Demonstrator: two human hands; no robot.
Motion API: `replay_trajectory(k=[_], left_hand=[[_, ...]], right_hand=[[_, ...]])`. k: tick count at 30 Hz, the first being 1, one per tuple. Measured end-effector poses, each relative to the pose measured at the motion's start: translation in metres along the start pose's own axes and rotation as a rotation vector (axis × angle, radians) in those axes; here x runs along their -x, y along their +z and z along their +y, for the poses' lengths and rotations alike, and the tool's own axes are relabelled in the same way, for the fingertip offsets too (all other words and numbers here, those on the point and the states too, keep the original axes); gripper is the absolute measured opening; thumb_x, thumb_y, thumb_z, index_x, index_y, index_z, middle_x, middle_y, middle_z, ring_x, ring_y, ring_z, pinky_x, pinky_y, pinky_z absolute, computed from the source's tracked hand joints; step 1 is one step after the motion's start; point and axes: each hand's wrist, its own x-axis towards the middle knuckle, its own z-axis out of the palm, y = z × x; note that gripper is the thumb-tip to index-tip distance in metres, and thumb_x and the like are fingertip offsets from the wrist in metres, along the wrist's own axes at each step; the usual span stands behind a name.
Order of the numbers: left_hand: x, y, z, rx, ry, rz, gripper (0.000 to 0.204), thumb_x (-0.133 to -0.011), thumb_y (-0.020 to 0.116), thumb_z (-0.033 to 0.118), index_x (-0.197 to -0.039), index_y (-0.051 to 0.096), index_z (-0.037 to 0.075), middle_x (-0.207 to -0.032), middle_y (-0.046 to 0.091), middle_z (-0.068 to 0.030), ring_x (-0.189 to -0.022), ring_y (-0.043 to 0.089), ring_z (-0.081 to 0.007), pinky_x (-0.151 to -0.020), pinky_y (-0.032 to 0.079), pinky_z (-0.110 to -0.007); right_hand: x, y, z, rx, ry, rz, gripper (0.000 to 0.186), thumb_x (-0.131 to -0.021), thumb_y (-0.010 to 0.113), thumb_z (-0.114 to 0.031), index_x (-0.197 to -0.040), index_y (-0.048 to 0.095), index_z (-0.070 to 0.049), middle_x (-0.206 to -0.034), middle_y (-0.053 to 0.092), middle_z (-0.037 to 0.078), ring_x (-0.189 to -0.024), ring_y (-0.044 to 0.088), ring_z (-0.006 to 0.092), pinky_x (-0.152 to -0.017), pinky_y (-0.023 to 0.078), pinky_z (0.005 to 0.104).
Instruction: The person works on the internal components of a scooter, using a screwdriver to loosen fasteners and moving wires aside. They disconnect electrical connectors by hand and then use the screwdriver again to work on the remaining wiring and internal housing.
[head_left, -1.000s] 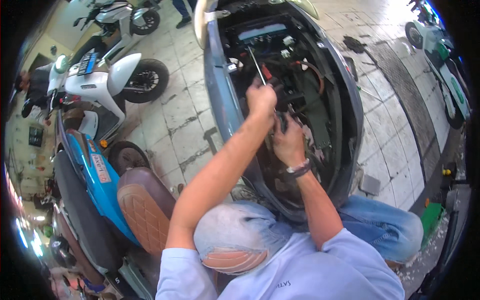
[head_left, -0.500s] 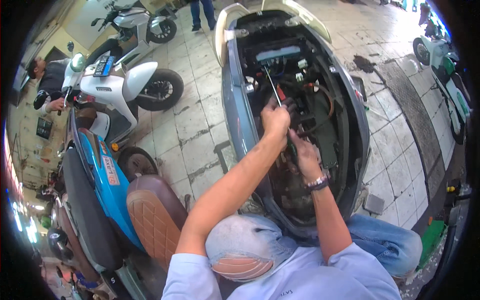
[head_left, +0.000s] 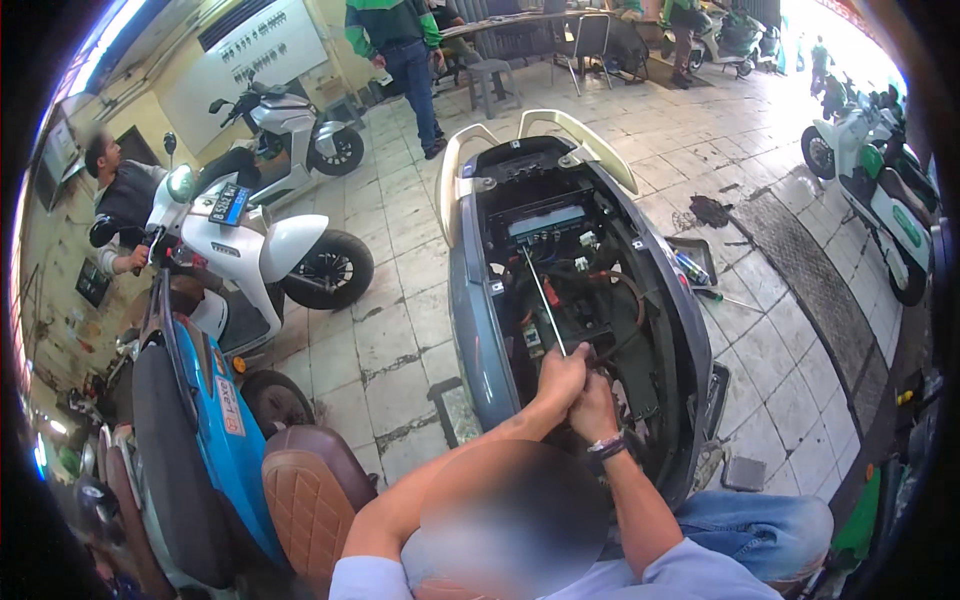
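My left hand is closed around the long metal shaft of a screwdriver, whose tip reaches among cables and connectors near a pale strip at the far end of an opened scooter body. My right hand is closed just behind and below it at the screwdriver's handle end; the handle is mostly hidden. Red parts, white connectors and a looping cable sit inside the dark grey-blue shell around my hands.
A white scooter, blue scooter and brown quilted seat stand left. A person grips a handlebar; another stands beyond. More scooters are at right. A screwdriver and tray lie on the tiles.
The view has tilted up, showing more of the room; the scooter body and my hands sit lower in the picture. Both hands stay on the screwdriver, whose tip remains among the connectors.
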Motion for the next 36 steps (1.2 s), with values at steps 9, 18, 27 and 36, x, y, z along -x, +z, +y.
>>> replay_trajectory(k=[9,18,27,36], left_hand=[[-0.011,0.000,-0.013,-0.402,0.069,0.035,0.036,-0.089,0.071,0.013,-0.112,0.054,-0.009,-0.090,0.065,-0.0125,-0.086,0.064,-0.0207,-0.074,0.053,-0.040],[-0.019,-0.004,-0.008,-0.306,-0.034,-0.112,0.038,-0.090,0.071,0.013,-0.117,0.054,-0.008,-0.097,0.069,-0.0149,-0.087,0.066,-0.0225,-0.074,0.053,-0.041],[0.000,0.005,0.003,-0.095,0.192,0.011,0.041,-0.094,0.071,0.013,-0.125,0.051,-0.005,-0.103,0.069,-0.0119,-0.093,0.067,-0.0201,-0.082,0.054,-0.037],[-0.007,-0.001,0.112,-0.317,0.635,0.041,0.039,-0.105,0.057,0.032,-0.117,0.069,-0.004,-0.106,0.073,-0.0119,-0.092,0.065,-0.0238,-0.089,0.050,-0.037]], right_hand=[[-0.004,0.006,0.047,-0.373,0.171,-0.122,0.042,-0.100,0.059,-0.039,-0.104,0.070,0.001,-0.084,0.072,0.004,-0.077,0.067,0.0170,-0.063,0.052,0.0379],[0.003,0.011,0.043,-0.596,0.179,-0.062,0.048,-0.106,0.054,-0.048,-0.111,0.066,-0.002,-0.090,0.067,0.001,-0.077,0.061,0.0076,-0.062,0.047,0.0268],[0.011,-0.007,0.047,-0.199,0.122,-0.109,0.041,-0.101,0.067,-0.034,-0.118,0.069,0.003,-0.097,0.073,0.013,-0.090,0.068,0.0233,-0.079,0.052,0.0384],[-0.044,-0.036,0.017,-0.146,-0.113,0.229,0.054,-0.104,0.059,-0.047,-0.121,0.068,0.003,-0.124,0.067,0.024,-0.119,0.064,0.0337,-0.098,0.049,0.0425]])
